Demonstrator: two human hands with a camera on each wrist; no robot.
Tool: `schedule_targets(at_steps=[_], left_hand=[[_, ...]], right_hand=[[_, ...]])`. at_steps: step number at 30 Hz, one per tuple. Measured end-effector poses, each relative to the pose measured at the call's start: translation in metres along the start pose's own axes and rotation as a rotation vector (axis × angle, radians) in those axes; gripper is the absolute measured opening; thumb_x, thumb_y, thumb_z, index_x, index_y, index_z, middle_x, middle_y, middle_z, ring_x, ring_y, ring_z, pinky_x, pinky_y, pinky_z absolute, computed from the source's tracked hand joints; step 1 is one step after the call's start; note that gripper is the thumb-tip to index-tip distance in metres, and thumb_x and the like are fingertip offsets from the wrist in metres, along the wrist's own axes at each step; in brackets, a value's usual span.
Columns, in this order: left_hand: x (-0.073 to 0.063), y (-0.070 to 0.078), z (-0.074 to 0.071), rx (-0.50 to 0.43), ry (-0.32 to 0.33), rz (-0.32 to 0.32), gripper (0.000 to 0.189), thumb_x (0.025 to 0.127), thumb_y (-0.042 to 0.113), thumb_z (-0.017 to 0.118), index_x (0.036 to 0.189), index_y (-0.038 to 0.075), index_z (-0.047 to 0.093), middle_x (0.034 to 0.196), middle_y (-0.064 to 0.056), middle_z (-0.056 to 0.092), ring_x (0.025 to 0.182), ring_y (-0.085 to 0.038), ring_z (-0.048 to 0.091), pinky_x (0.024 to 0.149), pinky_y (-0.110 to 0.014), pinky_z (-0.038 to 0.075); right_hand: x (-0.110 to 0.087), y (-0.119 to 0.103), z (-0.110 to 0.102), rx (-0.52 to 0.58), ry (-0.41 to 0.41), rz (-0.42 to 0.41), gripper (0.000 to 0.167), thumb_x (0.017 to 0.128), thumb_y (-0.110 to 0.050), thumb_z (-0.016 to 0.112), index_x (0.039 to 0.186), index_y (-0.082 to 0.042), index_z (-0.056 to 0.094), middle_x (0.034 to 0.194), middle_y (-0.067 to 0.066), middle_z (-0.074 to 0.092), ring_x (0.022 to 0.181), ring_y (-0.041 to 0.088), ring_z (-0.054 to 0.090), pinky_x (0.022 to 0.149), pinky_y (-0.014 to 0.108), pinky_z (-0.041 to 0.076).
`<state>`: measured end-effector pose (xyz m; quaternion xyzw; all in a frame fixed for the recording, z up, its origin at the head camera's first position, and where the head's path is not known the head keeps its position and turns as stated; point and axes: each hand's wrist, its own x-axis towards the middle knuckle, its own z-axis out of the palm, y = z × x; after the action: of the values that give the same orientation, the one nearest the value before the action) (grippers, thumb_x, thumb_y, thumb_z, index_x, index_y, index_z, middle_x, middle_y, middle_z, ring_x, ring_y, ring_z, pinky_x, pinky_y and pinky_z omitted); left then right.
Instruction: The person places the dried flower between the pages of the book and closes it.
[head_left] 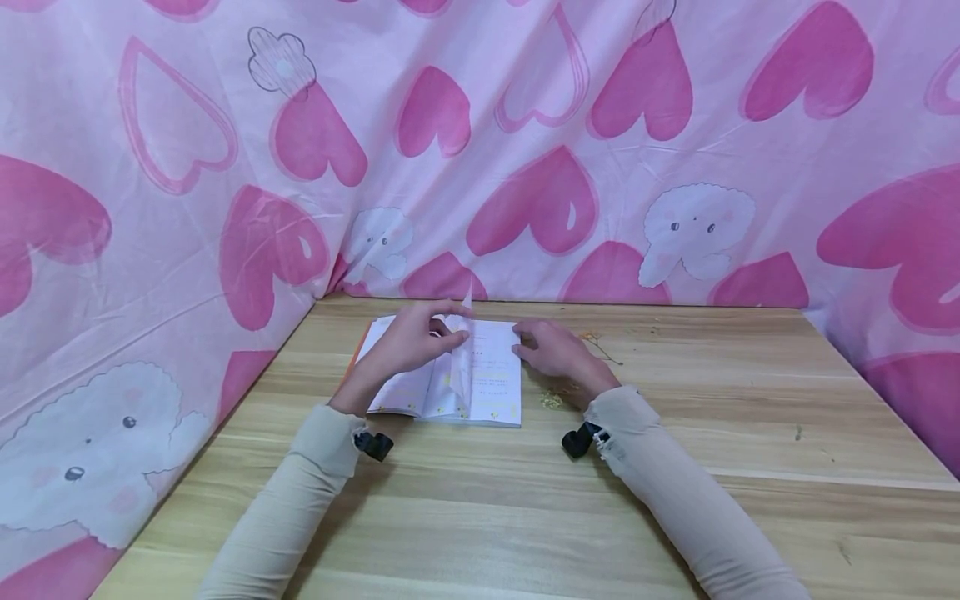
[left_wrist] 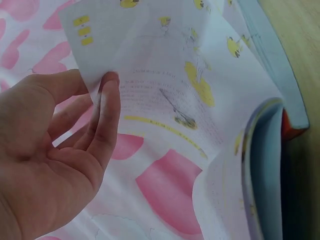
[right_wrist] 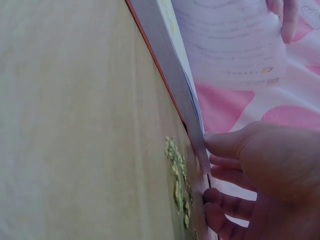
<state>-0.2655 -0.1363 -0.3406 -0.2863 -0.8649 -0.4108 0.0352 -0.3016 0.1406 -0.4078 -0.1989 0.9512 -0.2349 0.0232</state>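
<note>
An open book (head_left: 495, 375) with white pages and small yellow printed figures lies on the wooden table, an orange cover edge showing at its left. My left hand (head_left: 416, 337) pinches one raised page (head_left: 462, 367) near its outer edge. In the left wrist view this page (left_wrist: 145, 60) bends up from the spine, and a dark sprig shape shows on it; I cannot tell whether it is printed or real. Beside the book's right edge, my right hand (head_left: 555, 350) touches the page block (right_wrist: 175, 75) with its thumb, its fingers loosely bent near the corner.
Dried yellowish flowers (head_left: 553, 400) lie right of the book, under the right wrist. A thin stemmed sprig (head_left: 600, 346) rests behind that hand. Small crumbs (head_left: 798, 432) dot the table (head_left: 480, 517). A pink heart-patterned cloth (head_left: 525, 200) hangs behind and at both sides.
</note>
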Motion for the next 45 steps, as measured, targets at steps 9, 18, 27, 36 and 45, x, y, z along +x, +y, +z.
schedule_targets(at_steps=[9,18,27,36,45], left_hand=[[-0.001,0.005,-0.010,0.042,0.092,-0.114,0.033,0.101,0.013,0.073,0.133,0.013,0.078,0.132,-0.012,0.076,0.096,-0.026,0.077,0.075,-0.032,0.061],[-0.005,0.003,-0.023,0.039,0.199,-0.117,0.026,0.102,0.017,0.072,0.125,0.009,0.082,0.124,-0.011,0.080,0.092,-0.025,0.072,0.067,-0.026,0.055],[-0.010,0.000,-0.038,0.051,0.268,-0.219,0.031,0.098,0.032,0.082,0.121,0.011,0.083,0.118,-0.011,0.081,0.093,-0.026,0.073,0.074,-0.029,0.059],[-0.013,-0.008,-0.050,0.100,0.233,-0.287,0.032,0.099,0.015,0.079,0.130,0.008,0.075,0.134,-0.016,0.074,0.112,-0.037,0.075,0.101,-0.051,0.061],[-0.020,-0.030,-0.054,0.228,0.120,-0.379,0.032,0.098,0.008,0.071,0.129,0.001,0.074,0.130,-0.024,0.075,0.120,-0.041,0.069,0.106,-0.053,0.054]], right_hand=[[0.000,0.000,0.000,0.001,0.000,0.002,0.051,0.109,-0.031,0.065,0.155,-0.009,0.058,0.159,0.013,0.060,0.155,0.034,0.048,0.129,0.054,0.037],[0.000,0.000,0.000,0.004,0.004,-0.003,0.050,0.109,-0.030,0.066,0.154,-0.010,0.060,0.157,0.013,0.061,0.153,0.034,0.050,0.128,0.054,0.039],[0.000,0.002,0.000,-0.008,0.004,0.003,0.051,0.109,-0.032,0.065,0.155,-0.011,0.059,0.159,0.012,0.060,0.155,0.034,0.049,0.128,0.055,0.038],[-0.001,-0.001,0.000,-0.009,-0.006,0.022,0.052,0.109,-0.032,0.065,0.156,-0.011,0.057,0.161,0.012,0.058,0.156,0.034,0.047,0.129,0.055,0.037],[0.000,0.000,0.001,0.000,-0.007,0.027,0.052,0.110,-0.033,0.064,0.156,-0.012,0.057,0.161,0.011,0.058,0.156,0.034,0.047,0.129,0.055,0.037]])
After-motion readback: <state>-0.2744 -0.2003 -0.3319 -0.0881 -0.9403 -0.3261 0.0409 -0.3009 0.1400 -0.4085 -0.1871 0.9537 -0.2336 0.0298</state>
